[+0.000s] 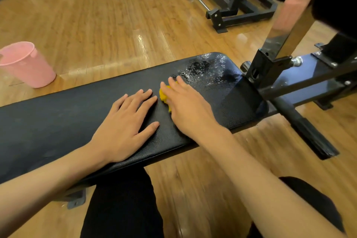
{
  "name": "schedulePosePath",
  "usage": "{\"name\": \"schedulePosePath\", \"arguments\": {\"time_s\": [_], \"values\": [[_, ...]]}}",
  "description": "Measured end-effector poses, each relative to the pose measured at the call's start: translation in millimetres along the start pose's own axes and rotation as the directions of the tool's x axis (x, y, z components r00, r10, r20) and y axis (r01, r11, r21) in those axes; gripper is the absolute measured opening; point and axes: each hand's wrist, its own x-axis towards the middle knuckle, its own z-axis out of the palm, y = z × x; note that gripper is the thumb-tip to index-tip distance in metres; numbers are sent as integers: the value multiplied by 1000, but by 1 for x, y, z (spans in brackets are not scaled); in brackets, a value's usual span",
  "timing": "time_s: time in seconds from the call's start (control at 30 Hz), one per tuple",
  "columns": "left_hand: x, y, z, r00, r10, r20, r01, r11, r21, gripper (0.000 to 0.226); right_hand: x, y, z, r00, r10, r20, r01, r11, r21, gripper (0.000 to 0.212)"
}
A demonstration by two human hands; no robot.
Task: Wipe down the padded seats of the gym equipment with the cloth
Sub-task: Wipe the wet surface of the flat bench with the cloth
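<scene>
Pink bucket point(27, 63) on the floor beyond the padded seat point(58, 121); steel frame point(270, 63) at its right end. Seat's long axis runs left-right. The left hand point(123, 121) lies spread flat on it; the right hand point(189, 106), fingers straight, presses the yellow cloth point(164, 94) mid-seat.

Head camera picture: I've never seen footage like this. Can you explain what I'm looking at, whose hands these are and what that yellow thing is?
The camera sits on a person's head and looks down at their own two hands; there is no machine. In front of them is a black padded gym bench. The left hand rests flat on the pad. The right hand presses a yellow cloth against it, fingers straight. Beyond the cloth is a wet patch. A pink bucket stands on the wooden floor.
</scene>
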Motion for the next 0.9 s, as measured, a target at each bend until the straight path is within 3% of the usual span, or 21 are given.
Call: {"name": "schedulePosePath", "arguments": {"time_s": [0.13, 0.27, 0.37, 0.47, 0.6, 0.67, 0.8, 0.9], "values": [[-1, 1, 0, 1000, 4, -8, -4, 1000, -2, 72, -11, 93, -30, 975, 218, -42, -221, 970, -105, 46], [0, 2, 1, 1000, -5, -14, 5, 1000, 1, 74, -26, 118, -50, 860, 508, -42, -510, 855, -93, 33], [0, 3, 1, 1000, -11, -18, 11, 1000, -2, 74, -8, 58, -30, 894, 435, -106, -446, 889, -106, 52], [0, 2, 0, 1000, -10, -27, 10, 1000, -5, 72, 26, -11, -1, 975, 221, -8, -222, 973, -57, 61], [0, 4, 0, 999, -15, -29, 15, 1000, -3, 71, 55, -14, 6, 996, 59, 74, -57, 998, -37, 60], [-1, 3, 0, 999, -19, -31, 18, 1000, -6, 72, 45, 17, -5, 994, 78, 77, -76, 997, -29, 60], [0, 2, 1, 999, -16, -41, 16, 1000, -11, 73, -9, 93, -44, 955, 296, 32, -293, 953, -83, 54], [-1, 2, 3, 999, -20, -45, 20, 1000, -11, 74, -76, 97, -53, 935, 354, -28, -355, 933, -66, 53]]}}
